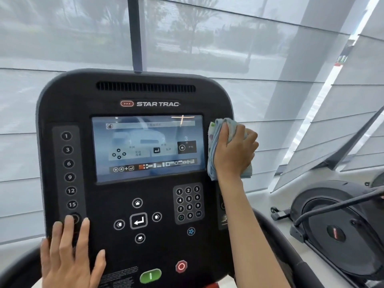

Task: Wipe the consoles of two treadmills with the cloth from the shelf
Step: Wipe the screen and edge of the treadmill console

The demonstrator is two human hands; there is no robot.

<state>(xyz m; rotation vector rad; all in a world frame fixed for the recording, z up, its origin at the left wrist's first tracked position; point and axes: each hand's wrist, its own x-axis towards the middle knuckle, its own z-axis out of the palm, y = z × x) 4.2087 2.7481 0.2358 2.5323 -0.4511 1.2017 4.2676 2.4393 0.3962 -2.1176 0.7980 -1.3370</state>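
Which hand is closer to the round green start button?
Left. The left hand lies flat just beside the round green start button; the right hand presses the blue cloth far above it.

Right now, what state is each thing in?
Console screen: lit, menu showing.
Cloth: bunched, pressed to the console's right edge.
Right hand: flat on the cloth.
Left hand: open, resting on the console's lower left.
Window blinds: drawn down.

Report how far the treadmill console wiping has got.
Done: cloth fetched, gripped in the right hand. In hand: it presses the Star Trac console's right edge beside the screen; left hand rests flat lower left. Left: a second treadmill, not in view.
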